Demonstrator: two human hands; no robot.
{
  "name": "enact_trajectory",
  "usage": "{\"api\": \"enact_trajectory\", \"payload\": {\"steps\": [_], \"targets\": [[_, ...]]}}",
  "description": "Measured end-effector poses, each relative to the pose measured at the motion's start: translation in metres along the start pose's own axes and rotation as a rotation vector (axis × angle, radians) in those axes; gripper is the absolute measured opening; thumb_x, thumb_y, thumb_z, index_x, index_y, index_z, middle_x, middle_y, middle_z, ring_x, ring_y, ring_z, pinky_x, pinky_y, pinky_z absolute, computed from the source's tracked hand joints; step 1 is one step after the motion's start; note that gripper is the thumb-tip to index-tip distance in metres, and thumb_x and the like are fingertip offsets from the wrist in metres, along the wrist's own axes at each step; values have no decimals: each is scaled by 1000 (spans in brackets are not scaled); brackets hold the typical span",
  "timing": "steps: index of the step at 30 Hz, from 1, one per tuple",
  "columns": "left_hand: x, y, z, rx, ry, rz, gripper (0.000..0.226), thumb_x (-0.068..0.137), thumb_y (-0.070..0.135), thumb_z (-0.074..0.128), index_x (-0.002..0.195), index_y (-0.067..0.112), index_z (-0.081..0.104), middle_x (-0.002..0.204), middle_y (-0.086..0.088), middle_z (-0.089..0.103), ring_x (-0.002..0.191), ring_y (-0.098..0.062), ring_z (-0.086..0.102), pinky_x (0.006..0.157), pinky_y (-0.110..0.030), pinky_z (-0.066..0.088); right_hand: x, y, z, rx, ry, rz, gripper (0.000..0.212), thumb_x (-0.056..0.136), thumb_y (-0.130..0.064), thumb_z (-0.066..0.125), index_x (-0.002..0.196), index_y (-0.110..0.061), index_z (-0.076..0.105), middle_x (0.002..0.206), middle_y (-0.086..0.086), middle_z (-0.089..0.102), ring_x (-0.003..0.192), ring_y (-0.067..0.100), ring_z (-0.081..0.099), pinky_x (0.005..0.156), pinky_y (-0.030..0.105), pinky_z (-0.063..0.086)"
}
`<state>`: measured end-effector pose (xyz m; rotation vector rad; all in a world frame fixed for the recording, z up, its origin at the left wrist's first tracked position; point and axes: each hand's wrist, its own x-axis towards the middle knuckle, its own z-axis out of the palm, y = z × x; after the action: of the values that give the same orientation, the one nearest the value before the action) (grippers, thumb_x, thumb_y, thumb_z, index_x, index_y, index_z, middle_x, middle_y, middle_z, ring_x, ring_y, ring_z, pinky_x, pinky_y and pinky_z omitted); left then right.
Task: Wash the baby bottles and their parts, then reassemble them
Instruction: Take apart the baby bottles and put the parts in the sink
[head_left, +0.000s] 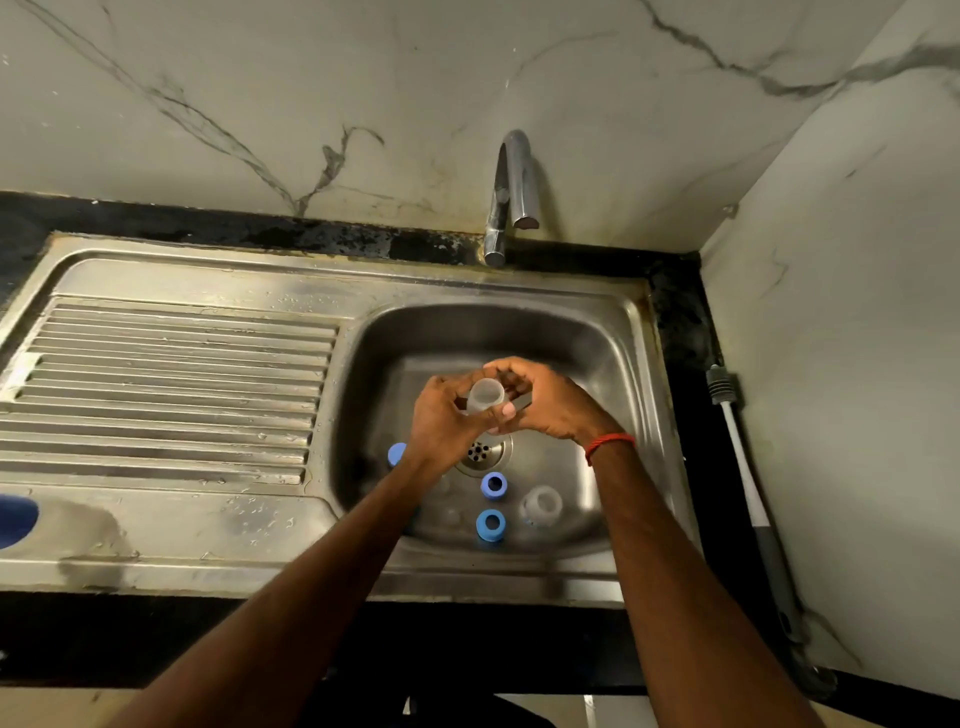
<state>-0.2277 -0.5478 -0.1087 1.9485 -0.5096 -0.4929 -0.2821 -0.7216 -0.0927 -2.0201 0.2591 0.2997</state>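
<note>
Over the steel sink basin (618, 364) my left hand (441, 421) grips a clear baby bottle (485, 395), open mouth facing up. My right hand (545, 402) curls round the bottle's far side and holds a small grey thing, perhaps a sponge (522, 401), against it. Two blue collar rings lie on the basin floor below my hands, one (494, 485) above the other (490, 525). A clear cap (542, 505) sits to their right. Another blue piece (396, 454) shows partly behind my left wrist.
The chrome tap (514, 192) stands behind the basin with no water running. A ribbed drainboard (171, 389) lies to the left, with a blue object (15, 519) at the left edge. A long bottle brush (753, 499) lies on the black counter along the right wall.
</note>
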Motion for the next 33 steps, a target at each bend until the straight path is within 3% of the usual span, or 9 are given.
{"api": "enact_trajectory", "payload": {"steps": [4, 7, 11, 17, 25, 29, 33], "targets": [[1, 7, 15, -5, 3, -85, 72, 72, 55, 84, 133, 27, 59, 125, 8, 63, 108, -9, 63, 92, -31, 55, -7, 17, -3, -16, 100, 9, 50, 73, -23, 83, 117, -27, 61, 106, -10, 68, 97, 6, 65, 87, 27, 55], [-1, 10, 18, -28, -17, -157, 81, 73, 58, 80, 140, 22, 52, 137, 5, 54, 117, -13, 58, 91, -25, 49, -10, 36, -2, -94, 160, 123, 48, 71, -17, 81, 113, -27, 60, 105, -7, 66, 98, 13, 64, 84, 30, 55], [-1, 6, 12, 20, -44, -166, 59, 82, 56, 74, 129, 23, 60, 130, 7, 61, 111, -11, 60, 80, -17, 45, -9, 65, 7, -203, 106, 257, 57, 73, -8, 81, 122, -23, 58, 114, -3, 64, 103, 17, 61, 81, 27, 47], [-2, -7, 1, 40, -31, -150, 42, 84, 53, 74, 115, 25, 67, 113, 10, 69, 103, -9, 66, 94, -35, 56, -9, 93, 21, -348, -133, 343, 53, 73, 7, 75, 114, -26, 68, 120, 2, 61, 106, 21, 59, 86, 32, 53], [1, -4, -4, 73, -46, -131, 39, 87, 51, 72, 115, 23, 67, 108, 11, 70, 101, -6, 66, 93, -31, 55, -11, 110, 19, -327, -40, 334, 50, 73, 9, 72, 112, -21, 67, 117, 1, 65, 105, 19, 60, 82, 23, 45], [2, -3, -5, 98, -52, -107, 35, 88, 49, 72, 113, 25, 67, 109, 13, 69, 102, -5, 64, 93, -30, 54, -13, 112, 17, -314, 28, 343, 45, 76, 10, 68, 113, -16, 65, 114, 5, 66, 102, 21, 60, 78, 23, 44], [2, -4, -6, 123, -54, -89, 33, 87, 49, 73, 112, 28, 68, 108, 18, 67, 102, -2, 63, 92, -28, 54, -14, 116, 16, -328, -2, 376, 55, 75, 13, 68, 117, -22, 62, 121, 5, 62, 102, 21, 58, 80, 27, 48]]}}
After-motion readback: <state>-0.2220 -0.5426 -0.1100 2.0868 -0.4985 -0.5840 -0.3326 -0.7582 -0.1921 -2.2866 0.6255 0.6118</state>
